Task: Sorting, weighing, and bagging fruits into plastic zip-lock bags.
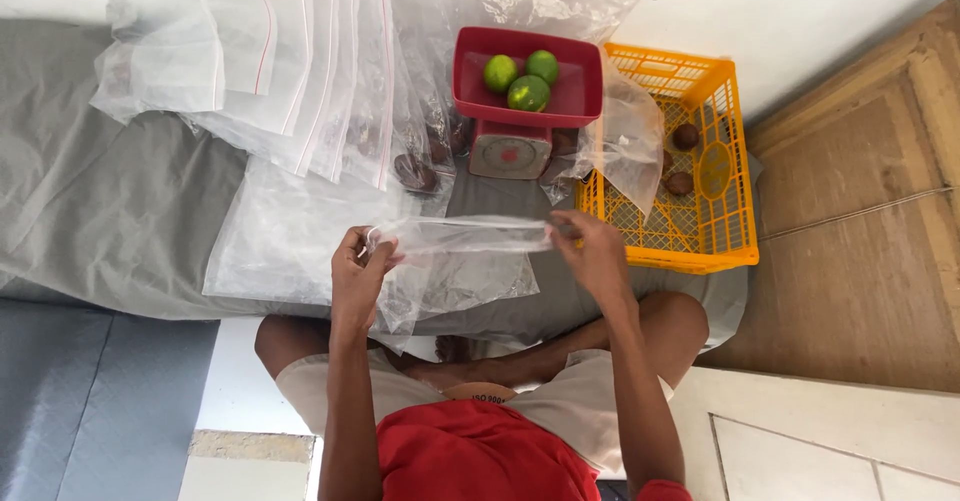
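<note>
Fingers (372,251) pinching crinkled clear bag (455,261) (mouth stretched flat) — both hands, left hand (358,279), right hand (590,251).

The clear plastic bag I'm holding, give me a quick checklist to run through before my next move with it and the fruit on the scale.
1. Both hands on the clear plastic bag: ok. The left hand pinches one end of its top edge, the right hand the other.
2. Bag mouth open: cannot tell. The top edge is pulled taut and looks flat.
3. Bag empty: ok, nothing shows inside.
4. Fruit ready: ok. Three green fruits sit in the red scale tray.
5. Scale reading: cannot tell, the dial is too small.
6. Yellow crate within reach: ok, it lies just beside the right hand, a few brown fruits inside.
</note>
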